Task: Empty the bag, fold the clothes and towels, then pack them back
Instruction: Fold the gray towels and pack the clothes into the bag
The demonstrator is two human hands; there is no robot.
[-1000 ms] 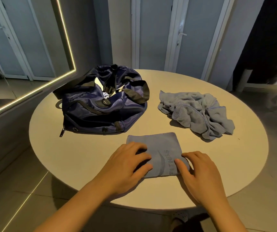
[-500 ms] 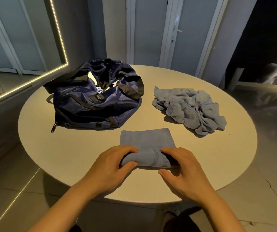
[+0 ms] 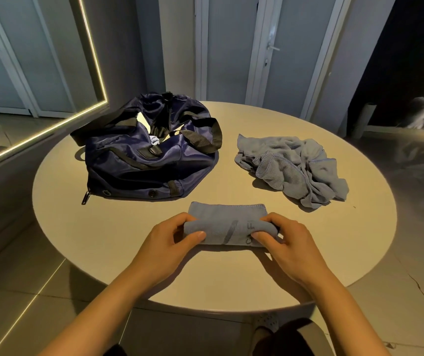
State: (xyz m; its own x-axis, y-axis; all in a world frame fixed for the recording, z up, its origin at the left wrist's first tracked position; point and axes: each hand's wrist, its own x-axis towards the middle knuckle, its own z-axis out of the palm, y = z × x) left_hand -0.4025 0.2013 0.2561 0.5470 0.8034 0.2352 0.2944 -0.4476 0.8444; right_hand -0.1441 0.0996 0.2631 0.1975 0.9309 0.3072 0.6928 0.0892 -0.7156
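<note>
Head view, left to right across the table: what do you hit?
Navy bag → crumpled towel. The folded towel, gripped by the left hand and right hand, straddles both, so unplaced.

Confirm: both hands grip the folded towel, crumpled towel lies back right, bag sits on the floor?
Wrong on the bag: the head view shows it on the table, back left, not on the floor. The rest holds: left hand and right hand grip the folded towel; crumpled towel lies back right.
</note>
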